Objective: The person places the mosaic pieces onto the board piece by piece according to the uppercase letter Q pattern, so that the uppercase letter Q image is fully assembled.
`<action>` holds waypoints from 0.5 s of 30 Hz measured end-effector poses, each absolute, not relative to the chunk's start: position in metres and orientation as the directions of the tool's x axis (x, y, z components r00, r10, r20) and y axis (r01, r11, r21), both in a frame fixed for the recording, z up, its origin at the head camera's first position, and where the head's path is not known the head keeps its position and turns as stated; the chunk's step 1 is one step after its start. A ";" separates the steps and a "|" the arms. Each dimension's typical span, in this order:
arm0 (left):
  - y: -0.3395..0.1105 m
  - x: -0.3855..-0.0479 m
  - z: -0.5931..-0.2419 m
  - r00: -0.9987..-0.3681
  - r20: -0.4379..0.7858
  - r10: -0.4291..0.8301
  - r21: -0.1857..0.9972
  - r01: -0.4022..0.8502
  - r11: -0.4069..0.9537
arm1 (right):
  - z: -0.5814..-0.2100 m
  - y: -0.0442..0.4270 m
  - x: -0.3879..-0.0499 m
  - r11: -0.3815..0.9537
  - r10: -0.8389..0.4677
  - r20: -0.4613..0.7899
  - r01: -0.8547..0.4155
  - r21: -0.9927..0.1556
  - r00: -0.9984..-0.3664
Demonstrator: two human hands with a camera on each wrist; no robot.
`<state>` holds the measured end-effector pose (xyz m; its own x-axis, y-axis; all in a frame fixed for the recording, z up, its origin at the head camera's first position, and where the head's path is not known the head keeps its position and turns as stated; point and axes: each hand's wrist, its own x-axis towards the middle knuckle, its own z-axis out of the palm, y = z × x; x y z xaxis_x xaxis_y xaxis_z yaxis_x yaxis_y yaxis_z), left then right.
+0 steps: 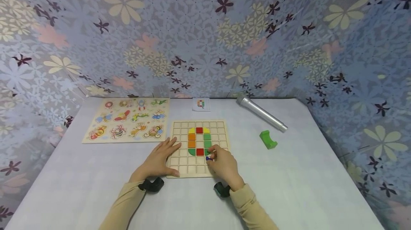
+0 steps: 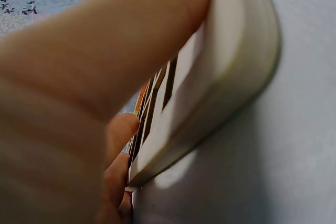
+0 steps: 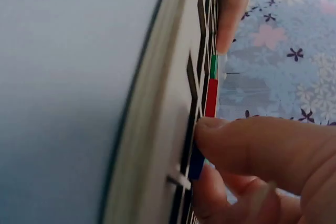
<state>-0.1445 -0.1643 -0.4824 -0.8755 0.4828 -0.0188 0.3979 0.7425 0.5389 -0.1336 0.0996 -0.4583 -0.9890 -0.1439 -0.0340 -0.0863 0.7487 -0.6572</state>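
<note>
A wooden grid board (image 1: pixel 183 169) lies flat on the table. On it a ring of coloured pieces has red squares (image 1: pixel 199 130) at top and bottom, orange squares (image 1: pixel 191 136) at left, green squares (image 1: pixel 207 136) at right, and yellow and green corners. My left hand (image 1: pixel 157 161) rests on the board's left side, fingers spread, thumb along the near edge. With thumb and fingers, my right hand (image 1: pixel 224 164) pinches a small blue piece (image 3: pixel 196 163) just below the ring's lower right corner. The fingers partly hide that piece and the green corner (image 1: pixel 206 152).
An insect picture puzzle board (image 1: pixel 125 120) lies at the back left. A small card (image 1: pixel 201 104) with a coloured ring pattern sits behind the grid. To the right are a silver microphone (image 1: pixel 263 112) and a curved green block (image 1: pixel 267 140). A floral cloth (image 1: pixel 205 44) hangs behind the table.
</note>
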 end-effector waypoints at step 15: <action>-0.166 -0.144 -0.483 -0.874 -0.020 0.486 0.538 0.400 0.742 | -0.457 0.102 -0.137 0.718 -0.179 -0.091 -0.067 -0.693 -0.980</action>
